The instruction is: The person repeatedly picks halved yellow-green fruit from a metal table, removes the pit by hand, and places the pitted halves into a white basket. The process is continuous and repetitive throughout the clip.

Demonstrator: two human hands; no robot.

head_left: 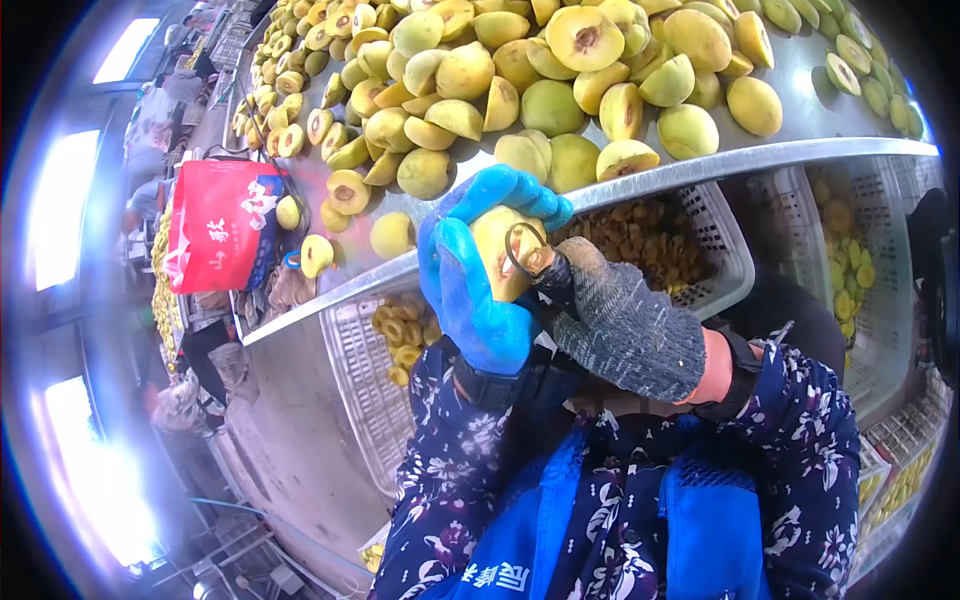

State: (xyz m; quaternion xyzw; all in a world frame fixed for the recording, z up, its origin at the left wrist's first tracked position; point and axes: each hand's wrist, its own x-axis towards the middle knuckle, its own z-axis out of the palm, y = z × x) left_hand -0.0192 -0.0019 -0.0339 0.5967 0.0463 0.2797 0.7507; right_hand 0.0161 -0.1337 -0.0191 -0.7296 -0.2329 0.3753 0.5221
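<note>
My left hand (462, 280), in a blue rubber glove, curls around a yellow halved peach (490, 235) just past the near edge of the metal table. In my right hand (635, 325), under a grey knitted glove, is a pitting tool with a thin metal loop (514, 262). The loop lies against the cut side of the fruit, by its brown centre. My fingers hide most of the tool's handle. Beyond my hands, a heap of halved peaches (465, 72) covers much of the table, some cut side up with brown middles showing.
The table's raised metal rim (760, 158) runs across in front of me. Under it stand a white crate (738, 268) of brown pits, another crate (365, 405) with yellow pieces, and more crates at right. A red bag (220, 225) sits at the table's left end.
</note>
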